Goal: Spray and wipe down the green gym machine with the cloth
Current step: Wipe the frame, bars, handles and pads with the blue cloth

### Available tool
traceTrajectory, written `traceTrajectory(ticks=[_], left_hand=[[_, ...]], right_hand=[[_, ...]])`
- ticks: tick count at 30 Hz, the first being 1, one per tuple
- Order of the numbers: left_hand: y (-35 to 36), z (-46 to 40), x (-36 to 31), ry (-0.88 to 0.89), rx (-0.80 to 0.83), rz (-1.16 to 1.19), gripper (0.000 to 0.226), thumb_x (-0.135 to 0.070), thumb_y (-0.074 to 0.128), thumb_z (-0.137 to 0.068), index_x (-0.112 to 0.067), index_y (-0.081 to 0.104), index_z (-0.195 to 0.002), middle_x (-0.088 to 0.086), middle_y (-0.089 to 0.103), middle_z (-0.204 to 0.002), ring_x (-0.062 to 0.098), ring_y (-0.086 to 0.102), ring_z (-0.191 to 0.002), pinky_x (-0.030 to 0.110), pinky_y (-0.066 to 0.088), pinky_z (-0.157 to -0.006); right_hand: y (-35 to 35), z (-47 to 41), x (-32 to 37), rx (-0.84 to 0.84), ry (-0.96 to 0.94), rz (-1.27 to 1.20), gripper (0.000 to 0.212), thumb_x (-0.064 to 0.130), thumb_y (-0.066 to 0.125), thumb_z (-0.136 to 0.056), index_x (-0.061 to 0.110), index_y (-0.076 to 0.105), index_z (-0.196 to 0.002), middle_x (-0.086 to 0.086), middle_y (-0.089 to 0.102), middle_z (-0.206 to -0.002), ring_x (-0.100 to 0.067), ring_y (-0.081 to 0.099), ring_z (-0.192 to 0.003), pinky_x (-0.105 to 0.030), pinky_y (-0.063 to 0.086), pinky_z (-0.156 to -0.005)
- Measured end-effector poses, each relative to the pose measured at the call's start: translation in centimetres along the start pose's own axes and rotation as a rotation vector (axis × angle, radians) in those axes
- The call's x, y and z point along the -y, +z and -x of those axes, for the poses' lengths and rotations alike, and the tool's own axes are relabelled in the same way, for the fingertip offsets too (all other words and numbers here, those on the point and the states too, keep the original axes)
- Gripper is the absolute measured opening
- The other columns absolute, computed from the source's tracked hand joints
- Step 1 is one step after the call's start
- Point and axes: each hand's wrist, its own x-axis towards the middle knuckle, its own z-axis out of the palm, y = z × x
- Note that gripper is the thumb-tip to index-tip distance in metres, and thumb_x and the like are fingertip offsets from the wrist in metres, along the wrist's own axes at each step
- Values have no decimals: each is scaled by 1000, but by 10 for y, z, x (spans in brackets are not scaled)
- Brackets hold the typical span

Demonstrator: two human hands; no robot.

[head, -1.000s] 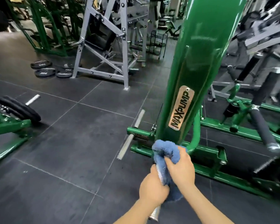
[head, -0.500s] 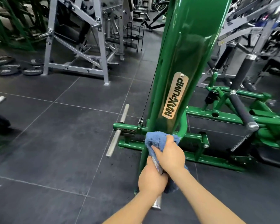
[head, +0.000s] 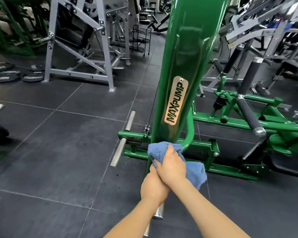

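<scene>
Green gym machine (head: pixel 187 48) at centre, its broad glossy upright beam rising out of the top of view, with a metal MAXPUMP plate (head: pixel 176 101) fixed lengthwise on the beam's face. Blue cloth (head: pixel 162 149) bunched against the foot of that beam, just below the plate, one loose corner hanging down to the right of the beam. Right hand (head: pixel 173 167) curled over the cloth, fingers and thumb gripping it and pressing it onto the green paint. Left hand (head: pixel 153 187) directly below the cloth and partly under the right wrist, fist closed round a knurled metal handle (head: pixel 159 212) whose silver end pokes out beneath the palm; touching the right hand. Both forearms bare, reaching up from the bottom edge toward the beam. Left of the beam's foot, a bare steel weight peg (head: pixel 122 140) jutting from a green bracket, with a thin black cable (head: pixel 153 103) running up beside the beam. Right of the beam, low green frame rails (head: pixel 230 170) and two black foam-covered grips (head: pixel 248 115) on green arms. Farther left of the beam, a grey steel rack (head: pixel 79 54) and black weight plates (head: pixel 7 76) lying flat on the dark tiled floor (head: pixel 58 152).
</scene>
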Motion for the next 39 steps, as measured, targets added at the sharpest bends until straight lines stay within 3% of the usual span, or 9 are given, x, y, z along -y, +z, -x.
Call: traceTrajectory(ticks=[4,9,16,19,23,28,33,36,39], left_hand=[[2,-3,0,-17,-4,27,36,-41,53,-81,-23,41,-110,-7,62,-86,18,62,-78,32,51,-62],[4,-2,2,-7,-18,71,38,-35,60,-78,-24,43,-111,-5,64,-96,21,62,-86,33,52,-70],[3,-3,5,-15,14,101,33,-39,56,-85,-24,40,-110,-6,64,-96,17,62,-84,32,51,-68],[3,-6,6,-10,21,97,31,-32,56,-87,-21,38,-109,-8,59,-86,19,58,-77,29,43,-60],[3,-5,3,7,18,127,34,-36,54,-85,-17,43,-112,-10,58,-79,17,57,-71,26,39,-50],[-1,-9,6,11,61,123,47,-38,56,-83,-19,38,-122,-3,66,-94,23,65,-87,33,53,-67],[-30,-26,37,221,499,-35,76,-64,52,-81,-28,23,-141,-6,65,-106,17,63,-92,28,44,-66],[-57,-41,60,265,785,-302,104,-93,30,-67,-13,51,-130,7,61,-126,25,58,-114,30,45,-84],[-75,-56,75,266,861,-586,79,-72,39,-86,-7,58,-127,10,59,-126,27,55,-117,30,42,-93]], right_hand=[[-1,-15,2,3,81,-93,63,45,57,-92,8,27,-134,-13,59,-115,-31,62,-98,-31,39,-63],[0,-8,-23,38,155,-693,51,36,61,-92,8,36,-127,-8,61,-114,-21,54,-89,-31,41,-72],[-1,15,-10,50,40,-121,58,39,54,-94,6,29,-134,-13,62,-112,-32,62,-96,-33,41,-65],[-2,16,-1,43,-68,150,68,43,52,-93,5,24,-141,-13,57,-121,-29,60,-106,-34,44,-76],[-6,-2,9,122,68,66,63,47,55,-91,3,31,-129,-10,61,-118,-29,62,-106,-32,43,-72],[-9,-17,16,124,235,-95,54,51,63,-84,12,30,-99,-5,65,-104,-28,64,-97,-33,47,-70],[-14,0,16,132,294,-152,56,50,63,-84,11,36,-115,-4,62,-106,-28,61,-99,-37,50,-77],[-7,31,21,81,266,-21,56,51,57,-87,12,35,-123,-5,62,-113,-28,61,-102,-34,45,-74],[5,62,33,33,229,291,66,51,52,-89,12,27,-137,-5,57,-120,-24,59,-105,-33,43,-77]])
